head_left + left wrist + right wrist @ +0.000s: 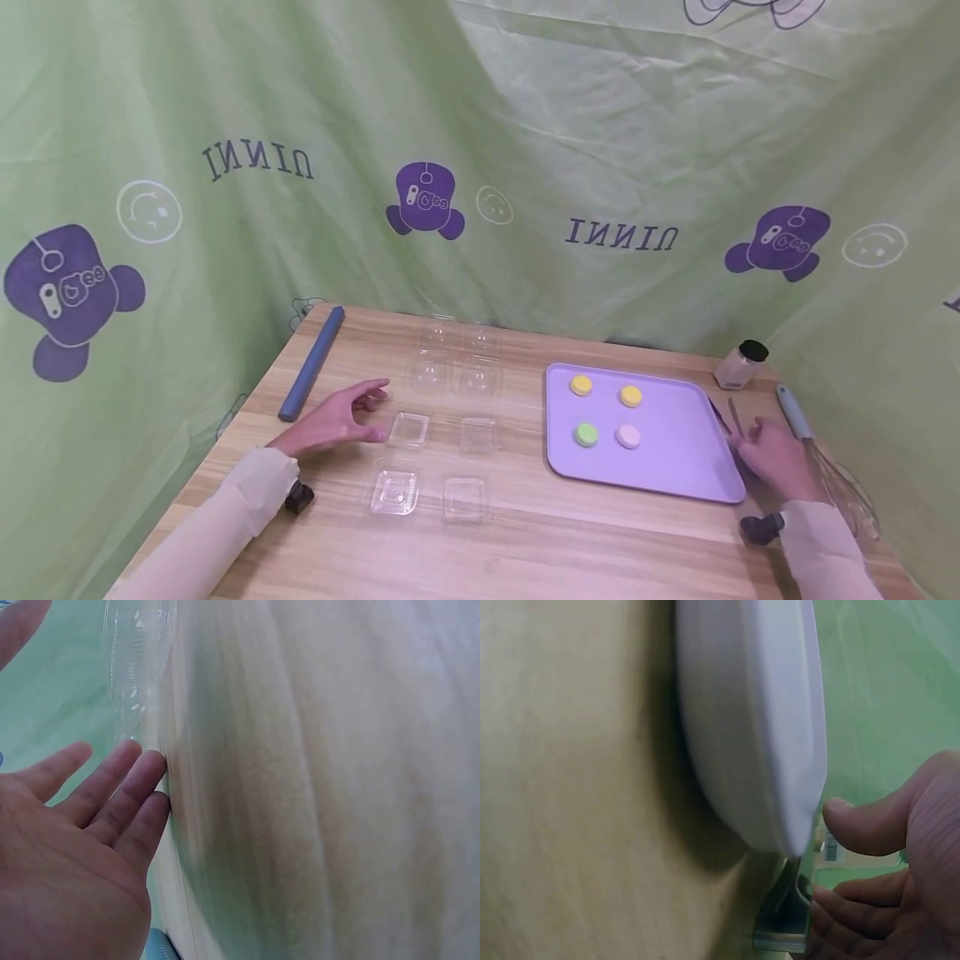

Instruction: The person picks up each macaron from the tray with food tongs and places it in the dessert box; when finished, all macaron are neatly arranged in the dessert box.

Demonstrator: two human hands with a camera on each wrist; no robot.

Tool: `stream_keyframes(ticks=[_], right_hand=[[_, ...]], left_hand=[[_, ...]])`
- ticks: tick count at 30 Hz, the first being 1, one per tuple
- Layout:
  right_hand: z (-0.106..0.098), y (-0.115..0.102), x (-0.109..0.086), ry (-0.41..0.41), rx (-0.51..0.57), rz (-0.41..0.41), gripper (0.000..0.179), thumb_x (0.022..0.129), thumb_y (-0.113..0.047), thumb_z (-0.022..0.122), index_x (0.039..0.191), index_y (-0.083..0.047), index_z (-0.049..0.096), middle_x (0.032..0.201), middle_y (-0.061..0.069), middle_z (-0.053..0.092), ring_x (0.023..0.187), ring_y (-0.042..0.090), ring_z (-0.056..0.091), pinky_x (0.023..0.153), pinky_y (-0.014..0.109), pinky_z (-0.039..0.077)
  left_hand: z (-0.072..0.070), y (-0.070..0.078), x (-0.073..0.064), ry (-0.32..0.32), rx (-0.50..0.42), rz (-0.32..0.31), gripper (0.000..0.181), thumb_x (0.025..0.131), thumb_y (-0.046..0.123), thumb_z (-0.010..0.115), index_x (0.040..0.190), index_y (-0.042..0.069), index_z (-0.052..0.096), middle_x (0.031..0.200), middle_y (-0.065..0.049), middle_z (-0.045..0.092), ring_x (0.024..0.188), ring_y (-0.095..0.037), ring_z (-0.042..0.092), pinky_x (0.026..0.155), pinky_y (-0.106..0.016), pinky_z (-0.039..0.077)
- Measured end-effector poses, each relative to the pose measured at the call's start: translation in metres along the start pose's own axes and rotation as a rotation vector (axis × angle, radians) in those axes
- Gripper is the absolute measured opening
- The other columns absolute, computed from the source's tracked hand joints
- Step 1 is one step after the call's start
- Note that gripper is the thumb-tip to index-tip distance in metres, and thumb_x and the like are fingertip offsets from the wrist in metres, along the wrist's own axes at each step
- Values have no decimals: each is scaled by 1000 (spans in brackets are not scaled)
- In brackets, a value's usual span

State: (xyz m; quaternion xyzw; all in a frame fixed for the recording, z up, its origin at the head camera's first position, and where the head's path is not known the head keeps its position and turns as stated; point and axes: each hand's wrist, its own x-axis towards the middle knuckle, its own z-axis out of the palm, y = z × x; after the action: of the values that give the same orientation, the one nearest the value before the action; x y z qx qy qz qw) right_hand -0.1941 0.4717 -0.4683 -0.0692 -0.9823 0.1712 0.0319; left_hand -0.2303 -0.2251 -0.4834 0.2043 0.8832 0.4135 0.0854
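1. Your right hand, thumb parted, no grip visible, beside the tongs right of the tray, could jog it, shifting macarons.
2. Your left hand, loosely open, empty, could nudge containers left of the tray.

1. Light-green creased fabric sheet: hangs wall-like beyond left hand and right hand, also outward of each.
2. Purple round-bodied cartoon figures, printed: outward of left hand, beyond and between hands, beyond right hand.
3. Pale-outlined round smiley faces beside figures; purple flipped lettering between them, beyond hands.
4. Light-brown wood-grain tabletop: beneath both hands.
5. Light: soft; fabric palest high beyond hands.
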Motion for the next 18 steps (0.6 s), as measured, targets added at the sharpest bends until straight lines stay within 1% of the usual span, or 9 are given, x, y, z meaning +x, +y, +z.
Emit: stream_keyframes(ticks=[2,8,13,18], right_hand=[[1,0,0,-13,-6,2,62,95,-23,61,124,28,44,104,45,59,94,61,58,81,69,51],[5,1,3,-23,-31,0,64,94,-21,61,127,30,41,109,47,57,99,63,56,85,70,50],[6,3,6,-24,-53,-6,61,92,-20,61,123,29,45,106,46,59,95,61,58,82,68,51],[5,2,7,-37,-68,18,60,91,-21,61,121,29,48,106,46,60,93,60,58,81,67,51]], left_hand=[[1,1,-1,-3,3,1,97,78,38,86,155,5,37,143,-14,59,124,-31,59,110,-54,49],[4,0,-4,-13,21,2,97,77,41,86,155,7,38,143,-11,60,124,-29,58,108,-50,49],[8,1,-3,-17,46,-9,97,76,44,86,154,9,40,144,-8,59,126,-28,57,109,-51,48],[10,5,-1,-23,34,-7,97,75,43,87,153,7,42,144,-9,59,127,-30,56,111,-54,47]])
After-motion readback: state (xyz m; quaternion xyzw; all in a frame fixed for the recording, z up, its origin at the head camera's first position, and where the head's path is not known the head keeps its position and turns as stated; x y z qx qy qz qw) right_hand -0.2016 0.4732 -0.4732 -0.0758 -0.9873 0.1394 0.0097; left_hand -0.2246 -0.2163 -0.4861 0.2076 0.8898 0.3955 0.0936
